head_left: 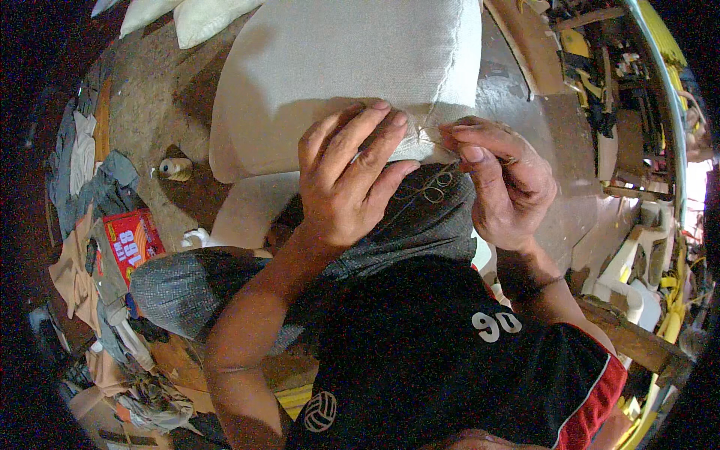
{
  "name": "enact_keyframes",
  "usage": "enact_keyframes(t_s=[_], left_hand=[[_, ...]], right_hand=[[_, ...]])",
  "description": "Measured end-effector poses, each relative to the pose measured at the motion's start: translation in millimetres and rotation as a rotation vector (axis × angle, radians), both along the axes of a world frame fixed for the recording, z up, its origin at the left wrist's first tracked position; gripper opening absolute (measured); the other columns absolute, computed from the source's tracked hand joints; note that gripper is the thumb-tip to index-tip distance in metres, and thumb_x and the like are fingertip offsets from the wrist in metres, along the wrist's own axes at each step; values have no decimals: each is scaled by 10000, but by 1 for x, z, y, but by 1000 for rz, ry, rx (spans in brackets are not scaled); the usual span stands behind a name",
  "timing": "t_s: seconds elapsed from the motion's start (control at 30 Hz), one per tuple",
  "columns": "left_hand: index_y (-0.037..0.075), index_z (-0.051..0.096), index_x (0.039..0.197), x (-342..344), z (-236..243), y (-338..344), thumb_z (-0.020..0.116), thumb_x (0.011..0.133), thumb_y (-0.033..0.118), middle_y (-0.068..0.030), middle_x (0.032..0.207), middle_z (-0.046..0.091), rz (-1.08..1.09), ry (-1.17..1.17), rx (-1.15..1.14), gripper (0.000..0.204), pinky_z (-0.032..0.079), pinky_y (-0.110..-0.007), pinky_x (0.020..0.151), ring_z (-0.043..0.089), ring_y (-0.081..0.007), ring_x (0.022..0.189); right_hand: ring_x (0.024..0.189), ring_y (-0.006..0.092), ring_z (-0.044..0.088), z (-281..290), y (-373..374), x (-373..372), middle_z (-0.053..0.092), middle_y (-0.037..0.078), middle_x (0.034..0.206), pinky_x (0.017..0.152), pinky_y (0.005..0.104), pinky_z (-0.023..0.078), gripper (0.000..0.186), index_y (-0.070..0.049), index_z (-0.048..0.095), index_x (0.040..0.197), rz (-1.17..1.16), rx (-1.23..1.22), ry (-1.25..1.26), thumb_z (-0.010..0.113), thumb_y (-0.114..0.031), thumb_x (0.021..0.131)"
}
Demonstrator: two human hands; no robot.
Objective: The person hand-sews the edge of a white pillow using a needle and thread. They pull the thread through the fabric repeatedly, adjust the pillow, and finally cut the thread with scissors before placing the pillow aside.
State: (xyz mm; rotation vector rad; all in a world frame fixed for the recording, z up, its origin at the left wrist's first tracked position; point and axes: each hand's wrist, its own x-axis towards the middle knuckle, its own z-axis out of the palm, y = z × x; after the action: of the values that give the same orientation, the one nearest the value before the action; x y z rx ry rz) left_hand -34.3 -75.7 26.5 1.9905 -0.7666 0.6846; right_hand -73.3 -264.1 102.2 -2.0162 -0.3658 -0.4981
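Observation:
A pale cream upholstered cushion (337, 67) lies before me, with a stitched seam running down its right side to the near corner. My left hand (349, 165) rests on its near edge, fingers stretched and apart, holding nothing. Just right of that corner, my right hand (504, 176) is closed, thumb and forefinger pinched on thin brown thread (437, 186). The thread reaches toward the seam, and loose loops of it hang over my dark trousers. Whether a needle is also in the pinch is too small to tell.
On the floor to the left lie a thread spool (176, 169), a red printed package (133, 240) and heaped cloth (112, 184). White stuffed sacks (210, 19) sit at the far left. Along the right are cluttered shelves (600, 82) and white plastic pieces (637, 270).

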Motion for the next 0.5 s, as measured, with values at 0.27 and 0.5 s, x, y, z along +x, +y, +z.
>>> enact_keyframes(t_s=[0.27, 0.5], left_hand=[[109, 677, 1246, 0, -1, 0, 836, 727, 186, -72, 1279, 636, 0, -15, 11, 548, 415, -404, 986, 585, -275, 1123], [108, 681, 1245, 1, -3, 0, 843, 717, 167, -70, 1285, 634, -9, -17, 6, 556, 417, -397, 987, 576, -277, 1135]], right_hand=[[858, 255, 725, 3, -2, 4, 740, 146, 948, 773, 334, 563, 112, 6, 718, 988, 15, -130, -64, 648, -5, 902], [786, 224, 724, 12, 3, 1, 741, 124, 905, 720, 313, 564, 74, -13, 733, 934, -123, -139, 53, 689, -16, 874]])
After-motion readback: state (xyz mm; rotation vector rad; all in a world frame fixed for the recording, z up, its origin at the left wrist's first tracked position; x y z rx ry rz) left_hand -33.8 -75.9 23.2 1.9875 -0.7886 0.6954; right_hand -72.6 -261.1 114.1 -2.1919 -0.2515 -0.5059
